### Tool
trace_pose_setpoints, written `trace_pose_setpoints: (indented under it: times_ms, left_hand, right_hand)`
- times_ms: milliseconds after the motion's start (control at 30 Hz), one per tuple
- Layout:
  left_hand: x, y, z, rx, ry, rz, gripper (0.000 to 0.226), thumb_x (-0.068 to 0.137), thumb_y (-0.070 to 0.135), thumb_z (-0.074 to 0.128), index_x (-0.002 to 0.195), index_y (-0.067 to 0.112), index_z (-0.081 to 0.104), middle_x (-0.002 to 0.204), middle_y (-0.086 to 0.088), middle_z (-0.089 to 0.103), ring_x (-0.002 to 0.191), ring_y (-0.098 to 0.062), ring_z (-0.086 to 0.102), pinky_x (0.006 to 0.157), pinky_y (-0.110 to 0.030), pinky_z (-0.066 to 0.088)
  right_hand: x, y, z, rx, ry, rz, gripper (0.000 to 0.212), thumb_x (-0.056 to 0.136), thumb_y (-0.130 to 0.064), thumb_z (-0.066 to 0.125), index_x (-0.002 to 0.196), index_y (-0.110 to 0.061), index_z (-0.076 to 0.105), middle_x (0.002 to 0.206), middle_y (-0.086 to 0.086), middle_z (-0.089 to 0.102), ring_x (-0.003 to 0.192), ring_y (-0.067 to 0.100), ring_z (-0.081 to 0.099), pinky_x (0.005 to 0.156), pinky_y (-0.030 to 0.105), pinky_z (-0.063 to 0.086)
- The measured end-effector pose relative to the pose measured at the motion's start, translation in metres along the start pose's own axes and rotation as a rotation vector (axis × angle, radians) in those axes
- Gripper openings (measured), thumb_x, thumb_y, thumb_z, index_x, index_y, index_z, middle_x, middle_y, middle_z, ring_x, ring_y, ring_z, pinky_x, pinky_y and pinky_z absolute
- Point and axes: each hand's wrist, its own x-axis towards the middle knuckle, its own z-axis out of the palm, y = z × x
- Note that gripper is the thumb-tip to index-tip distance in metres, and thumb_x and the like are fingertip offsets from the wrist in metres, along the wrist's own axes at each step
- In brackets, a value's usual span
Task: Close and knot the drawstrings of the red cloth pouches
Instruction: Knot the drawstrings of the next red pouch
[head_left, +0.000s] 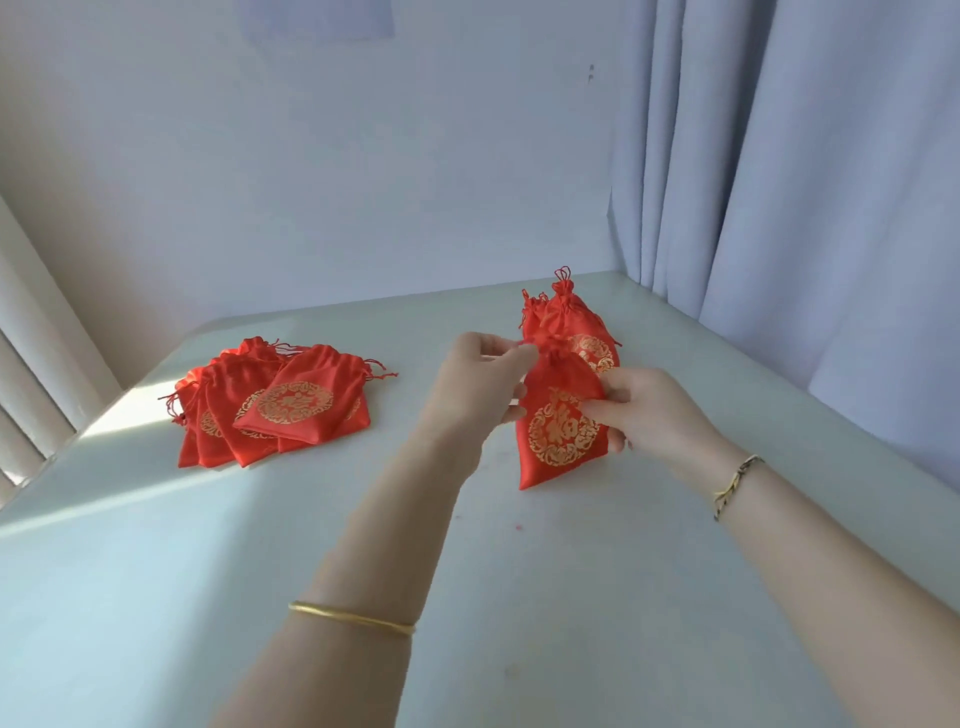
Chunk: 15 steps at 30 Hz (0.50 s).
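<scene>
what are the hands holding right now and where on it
Both hold one red pouch. The left hand pinches its gathered neck at the drawstring; the right hand has its grip on the pouch's right side, mid-body.

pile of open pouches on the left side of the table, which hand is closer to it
Left. The left hand is nearer the pile of open pouches, though apart from it, at the held pouch's neck. The right hand grips its far side.
</scene>
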Motion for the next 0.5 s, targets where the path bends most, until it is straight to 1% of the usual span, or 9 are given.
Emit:
trace_pose_setpoints:
  times_ms: [67, 167, 200, 267, 333, 400, 433, 467, 500]
  left_hand:
    - [0.011, -0.017, 0.013, 0.151, -0.013, -0.035, 0.015, 0.086, 0.008, 0.058, 0.097, 0.014, 0.049, 0.092, -0.004, 0.052, 0.068, -0.013, 0.052, 0.058, -0.024, 0.047]
    - [0.025, -0.041, 0.035, 0.339, -0.045, -0.049, 0.024, 0.084, -0.001, 0.052, 0.084, 0.022, 0.051, 0.116, -0.01, 0.044, 0.069, -0.016, 0.052, 0.056, -0.025, 0.049]
    - [0.03, -0.046, 0.042, 0.372, -0.046, -0.039, 0.025, 0.083, -0.002, 0.05, 0.085, 0.022, 0.052, 0.12, -0.011, 0.044, 0.074, -0.019, 0.055, 0.057, -0.026, 0.05]
    - [0.042, -0.052, 0.053, 0.417, -0.033, -0.029, 0.029, 0.083, -0.003, 0.047, 0.098, 0.02, 0.057, 0.125, -0.012, 0.044, 0.089, -0.029, 0.061, 0.061, -0.027, 0.048]
    - [0.053, -0.056, 0.058, 0.434, -0.018, -0.042, 0.036, 0.083, -0.002, 0.046, 0.114, 0.015, 0.056, 0.128, -0.012, 0.043, 0.099, -0.033, 0.061, 0.068, -0.027, 0.046]
    - [0.061, -0.059, 0.059, 0.404, -0.01, -0.061, 0.039, 0.083, -0.001, 0.046, 0.118, 0.013, 0.055, 0.129, -0.012, 0.044, 0.102, -0.033, 0.06, 0.074, -0.029, 0.048]
    - [0.063, -0.06, 0.058, 0.377, -0.011, -0.066, 0.039, 0.083, -0.002, 0.047, 0.118, 0.013, 0.056, 0.128, -0.013, 0.046, 0.099, -0.032, 0.061, 0.075, -0.03, 0.05]
    - [0.063, -0.06, 0.056, 0.352, -0.015, -0.068, 0.038, 0.083, -0.003, 0.048, 0.117, 0.013, 0.056, 0.126, -0.012, 0.048, 0.091, -0.028, 0.062, 0.075, -0.03, 0.051]
    - [0.06, -0.059, 0.053, 0.326, -0.021, -0.072, 0.036, 0.084, -0.004, 0.049, 0.116, 0.012, 0.057, 0.123, -0.011, 0.05, 0.08, -0.022, 0.062, 0.075, -0.031, 0.053]
  right_hand:
    - [0.013, 0.012, -0.011, -0.002, 0.027, 0.04, 0.01, 0.086, -0.009, 0.059, 0.079, -0.002, 0.062, 0.052, 0.012, 0.057, 0.038, 0.01, 0.05, 0.037, 0.011, 0.03]
    - [0.033, 0.024, -0.016, 0.018, 0.125, 0.081, 0.009, 0.088, -0.009, 0.057, 0.081, -0.005, 0.06, 0.054, 0.01, 0.058, 0.028, 0.002, 0.046, 0.033, 0.013, 0.033]
    - [0.038, 0.026, -0.014, 0.027, 0.157, 0.084, 0.008, 0.089, -0.008, 0.056, 0.083, -0.006, 0.06, 0.055, 0.01, 0.058, 0.027, 0.001, 0.046, 0.033, 0.012, 0.034]
    - [0.05, 0.029, -0.008, 0.052, 0.223, 0.082, 0.005, 0.089, -0.007, 0.055, 0.085, -0.006, 0.057, 0.056, 0.01, 0.059, 0.027, 0.002, 0.047, 0.034, 0.013, 0.038]
    - [0.061, 0.031, -0.003, 0.086, 0.295, 0.082, 0.01, 0.088, -0.006, 0.056, 0.08, -0.01, 0.052, 0.063, 0.012, 0.061, 0.036, 0.007, 0.055, 0.041, 0.019, 0.047]
    - [0.069, 0.034, 0.001, 0.097, 0.367, 0.078, 0.014, 0.086, -0.007, 0.059, 0.085, -0.011, 0.047, 0.082, 0.017, 0.062, 0.059, 0.023, 0.064, 0.058, 0.036, 0.056]
    - [0.072, 0.034, 0.004, 0.091, 0.404, 0.082, 0.018, 0.084, -0.008, 0.061, 0.091, -0.011, 0.044, 0.093, 0.019, 0.059, 0.07, 0.031, 0.064, 0.067, 0.043, 0.056]
    - [0.073, 0.034, 0.006, 0.089, 0.44, 0.078, 0.022, 0.083, -0.008, 0.061, 0.095, -0.01, 0.043, 0.101, 0.019, 0.055, 0.077, 0.033, 0.062, 0.072, 0.043, 0.054]
    - [0.07, 0.032, 0.008, 0.08, 0.476, 0.065, 0.023, 0.083, -0.006, 0.06, 0.098, -0.007, 0.043, 0.103, 0.016, 0.051, 0.078, 0.031, 0.058, 0.074, 0.037, 0.05]
